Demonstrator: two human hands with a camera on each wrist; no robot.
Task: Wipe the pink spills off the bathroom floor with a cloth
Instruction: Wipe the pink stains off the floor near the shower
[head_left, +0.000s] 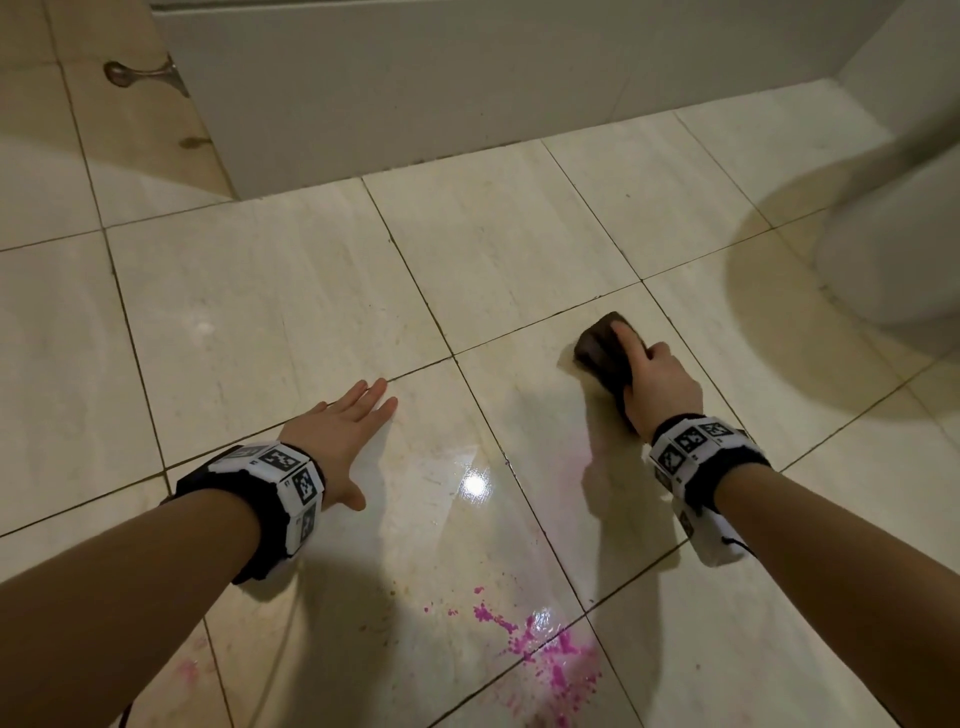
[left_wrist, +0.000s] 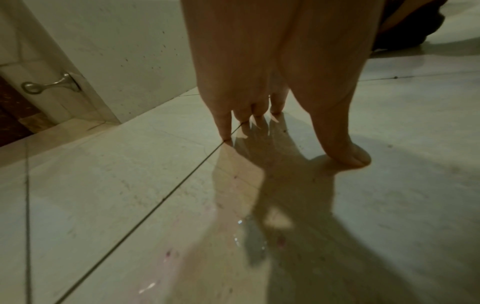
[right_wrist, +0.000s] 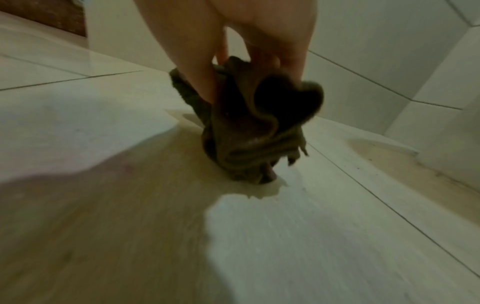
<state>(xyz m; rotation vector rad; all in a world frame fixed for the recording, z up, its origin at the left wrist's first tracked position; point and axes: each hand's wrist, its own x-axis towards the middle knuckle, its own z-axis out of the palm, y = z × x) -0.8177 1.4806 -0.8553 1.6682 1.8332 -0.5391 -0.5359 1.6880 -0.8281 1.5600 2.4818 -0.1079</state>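
A dark brown cloth lies bunched on the beige floor tiles, right of centre. My right hand grips it, forefinger stretched along its top; in the right wrist view the folded cloth touches the tile under my fingers. My left hand rests flat on the floor with fingers straight, and its fingertips and thumb press the tile. A bright pink spill spatters the near tiles, close to me. A fainter pink smear lies at the lower left, and a pale pink haze sits just behind the cloth.
A white wall panel runs along the far edge of the floor. A toilet base stands at the right. A metal door stop sticks out at the far left. The tiles near the spill are wet and glossy.
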